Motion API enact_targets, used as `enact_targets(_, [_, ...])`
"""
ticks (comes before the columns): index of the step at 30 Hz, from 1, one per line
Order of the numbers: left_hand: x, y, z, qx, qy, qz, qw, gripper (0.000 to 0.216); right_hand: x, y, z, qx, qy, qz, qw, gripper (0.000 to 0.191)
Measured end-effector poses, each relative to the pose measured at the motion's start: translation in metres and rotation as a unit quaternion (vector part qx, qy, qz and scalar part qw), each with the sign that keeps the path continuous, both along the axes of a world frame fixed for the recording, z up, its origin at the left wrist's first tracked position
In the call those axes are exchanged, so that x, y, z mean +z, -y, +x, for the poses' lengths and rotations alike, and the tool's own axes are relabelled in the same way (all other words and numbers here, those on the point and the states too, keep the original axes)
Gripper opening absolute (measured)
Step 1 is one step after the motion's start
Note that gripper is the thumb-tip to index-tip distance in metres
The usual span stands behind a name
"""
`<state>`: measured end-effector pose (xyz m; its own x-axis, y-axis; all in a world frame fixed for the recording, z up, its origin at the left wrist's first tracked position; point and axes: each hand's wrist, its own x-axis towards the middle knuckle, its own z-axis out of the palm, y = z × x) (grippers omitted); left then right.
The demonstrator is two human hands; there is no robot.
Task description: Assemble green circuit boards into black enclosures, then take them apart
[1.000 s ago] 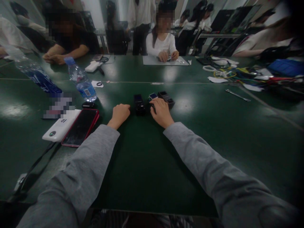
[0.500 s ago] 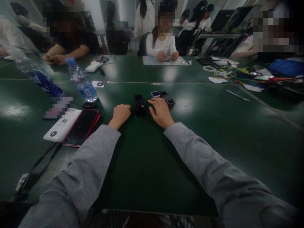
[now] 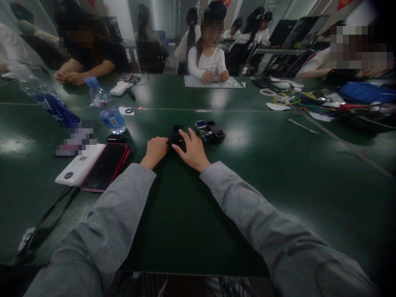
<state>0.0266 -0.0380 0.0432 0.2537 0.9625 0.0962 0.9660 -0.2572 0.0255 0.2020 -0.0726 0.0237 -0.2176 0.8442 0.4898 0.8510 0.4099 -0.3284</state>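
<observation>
A small black device (image 3: pixel 177 133) with a dark screen lies on the table between my hands. My right hand (image 3: pixel 195 152) is at its right side, fingers spread, the thumb and forefinger over its lower part; whether they touch it I cannot tell. Curled into a fist, my left hand (image 3: pixel 155 151) rests just left of the device, and what it holds, if anything, is hidden. Beyond my right hand lies a green circuit board (image 3: pixel 204 133) with a small display. Against it sits a black casing (image 3: pixel 216 130).
To the left are a red-edged phone (image 3: pixel 105 168), a white power bank (image 3: pixel 79 166), a black case (image 3: pixel 115 138) and a water bottle (image 3: pixel 109 109). A wrench (image 3: pixel 302 126) and tangled cables (image 3: pixel 309 101) lie right. Across the green table (image 3: pixel 198 214), other people sit.
My right hand has moved left, from the circuit board and casing to the black device, uncovering the board. My left hand stays almost in place, still closed.
</observation>
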Motion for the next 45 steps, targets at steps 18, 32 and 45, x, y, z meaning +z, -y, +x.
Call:
enact_targets(18, [0.0, -0.001, 0.003, 0.019, 0.007, 0.0, 1.0, 0.035, 0.005, 0.0, -0.013, 0.01, -0.016, -0.059, 0.998, 0.063])
enact_targets(32, [0.003, 0.002, 0.003, 0.018, 0.006, -0.008, 1.0, 0.036, 0.015, -0.003, 0.002, -0.022, -0.15, 0.101, 0.983, 0.05])
enact_targets(45, [-0.001, -0.002, 0.003, 0.014, 0.031, -0.004, 0.999, 0.038, -0.013, -0.026, 0.012, -0.061, -0.181, -0.003, 0.982, 0.045])
